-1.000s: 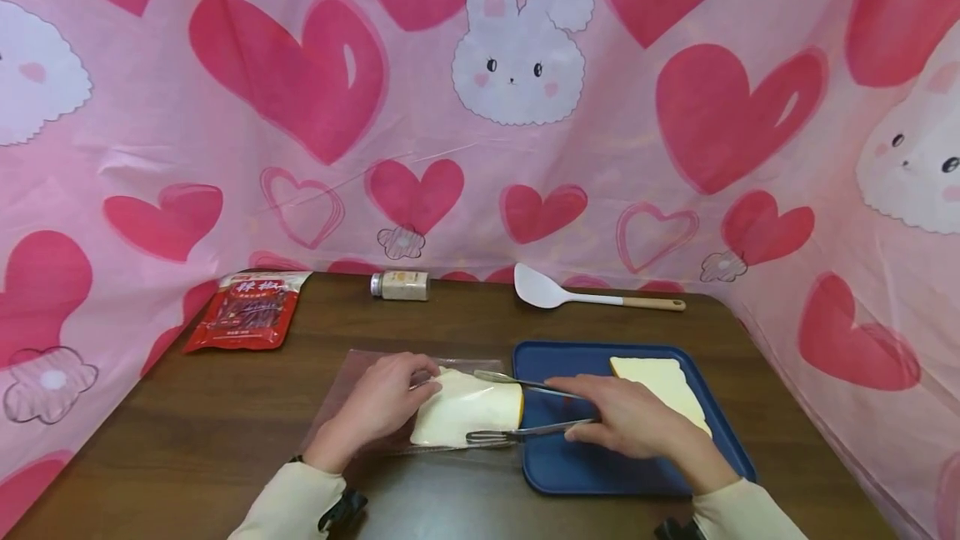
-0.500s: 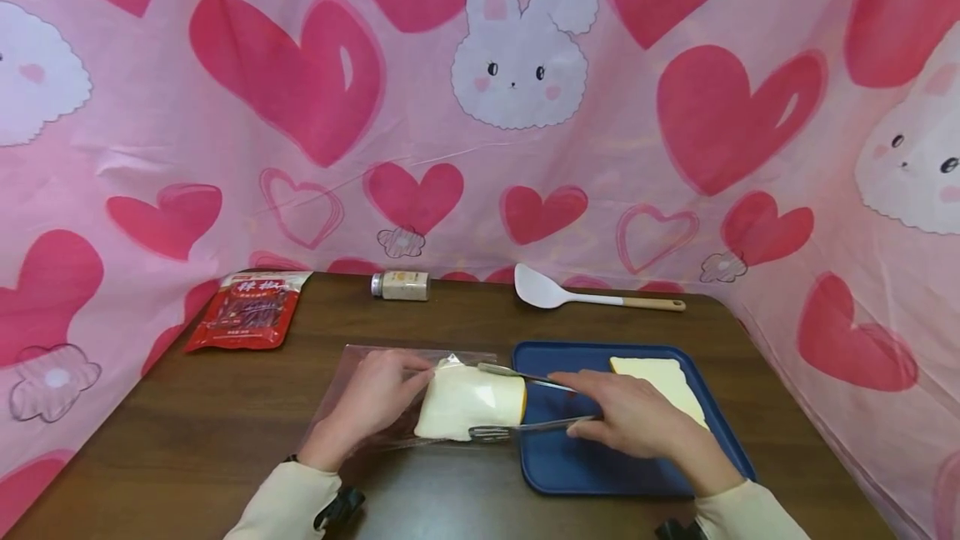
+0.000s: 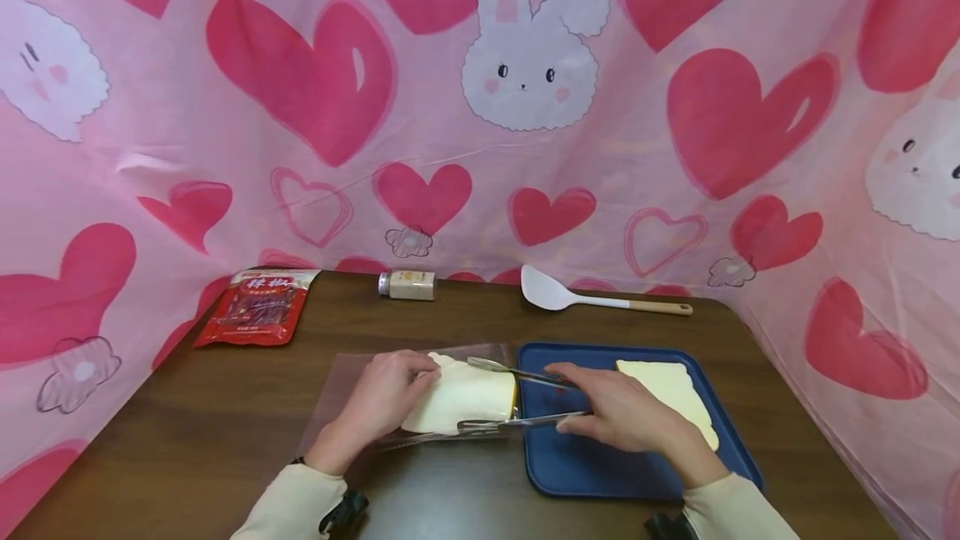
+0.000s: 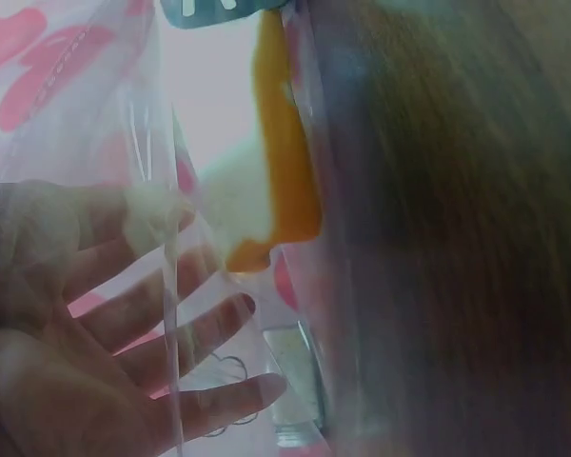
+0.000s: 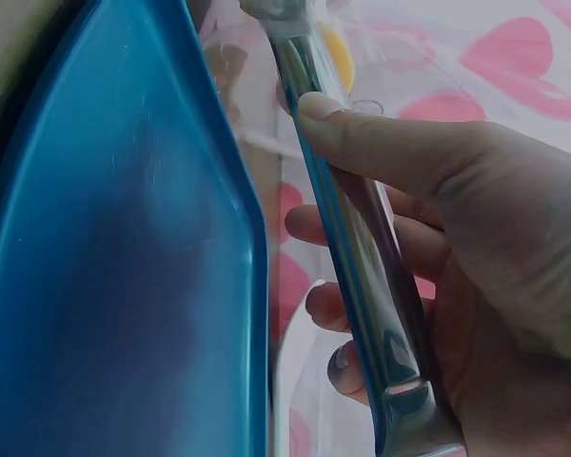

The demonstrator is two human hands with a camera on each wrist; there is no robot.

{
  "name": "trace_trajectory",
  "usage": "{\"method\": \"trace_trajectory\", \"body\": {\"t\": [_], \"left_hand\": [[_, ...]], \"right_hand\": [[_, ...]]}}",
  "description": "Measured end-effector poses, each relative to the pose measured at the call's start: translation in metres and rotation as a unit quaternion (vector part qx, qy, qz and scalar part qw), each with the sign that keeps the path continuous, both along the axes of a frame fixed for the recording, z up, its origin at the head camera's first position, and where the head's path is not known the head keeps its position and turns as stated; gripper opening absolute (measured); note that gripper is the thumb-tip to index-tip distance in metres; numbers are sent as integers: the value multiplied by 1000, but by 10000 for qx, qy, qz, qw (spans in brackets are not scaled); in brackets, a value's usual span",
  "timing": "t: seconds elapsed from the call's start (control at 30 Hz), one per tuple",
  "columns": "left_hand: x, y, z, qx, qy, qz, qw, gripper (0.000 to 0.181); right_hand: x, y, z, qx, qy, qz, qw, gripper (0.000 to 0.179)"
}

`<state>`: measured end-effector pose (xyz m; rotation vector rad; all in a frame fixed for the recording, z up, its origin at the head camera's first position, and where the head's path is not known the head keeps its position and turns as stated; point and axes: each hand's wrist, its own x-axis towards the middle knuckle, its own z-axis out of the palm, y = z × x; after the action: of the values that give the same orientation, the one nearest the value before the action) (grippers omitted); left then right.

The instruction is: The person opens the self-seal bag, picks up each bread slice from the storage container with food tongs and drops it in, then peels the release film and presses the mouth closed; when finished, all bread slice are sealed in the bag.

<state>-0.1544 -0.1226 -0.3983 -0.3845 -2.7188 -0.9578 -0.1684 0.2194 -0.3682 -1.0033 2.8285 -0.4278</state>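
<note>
A slice of bread [image 3: 468, 394] with a thin orange-brown crust lies between the arms of metal tongs [image 3: 534, 421], mostly overlapped by a clear plastic bag [image 3: 335, 394]. My right hand [image 3: 626, 408] grips the tongs, thumb on one arm and fingers on the other. At the left end of the slice, my left hand [image 3: 386, 398] holds the bag by its film. In the left wrist view the left fingers [image 4: 186, 338] show spread through the film, beside the crusted edge of the bread [image 4: 290, 171]. Under the right hand is a blue tray [image 3: 585, 473].
Another bread slice [image 3: 670, 390] lies on the tray's right side, partly hidden by the right hand. At the back are a red chili packet [image 3: 261, 309], a seasoning jar [image 3: 408, 285] on its side and a white spatula [image 3: 551, 290] with a wooden handle. A patterned cloth hangs behind.
The tongs and bread slice have shifted slightly left, further into the bag. Over the slice the film has moved, with the left hand keeping its hold. The head view has turned slightly.
</note>
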Motion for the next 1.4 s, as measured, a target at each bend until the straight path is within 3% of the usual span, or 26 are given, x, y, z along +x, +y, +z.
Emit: {"method": "trace_trajectory", "body": {"t": [0.27, 0.47, 0.67, 1.07, 1.27, 1.4], "left_hand": [[-1, -1, -5, 98, 46, 154, 9998, 10], [-1, 1, -7, 186, 243, 105, 9995, 11], [0, 5, -8, 190, 358, 59, 9992, 10], [4, 10, -5, 237, 169, 205, 9994, 13], [4, 11, -5, 296, 49, 199, 9994, 13], [5, 11, -5, 264, 168, 210, 9993, 13]], "right_hand": [[-7, -1, -4, 85, 130, 99, 9998, 62], [-12, -7, -5, -70, -76, 199, 9997, 61], [-14, -15, -5, 56, -196, 37, 9998, 63], [-12, -23, -12, 144, 276, 6, 9995, 63], [-13, -30, -13, -13, 41, -177, 9998, 62], [-13, -35, -13, -6, 20, -222, 9998, 61]]}}
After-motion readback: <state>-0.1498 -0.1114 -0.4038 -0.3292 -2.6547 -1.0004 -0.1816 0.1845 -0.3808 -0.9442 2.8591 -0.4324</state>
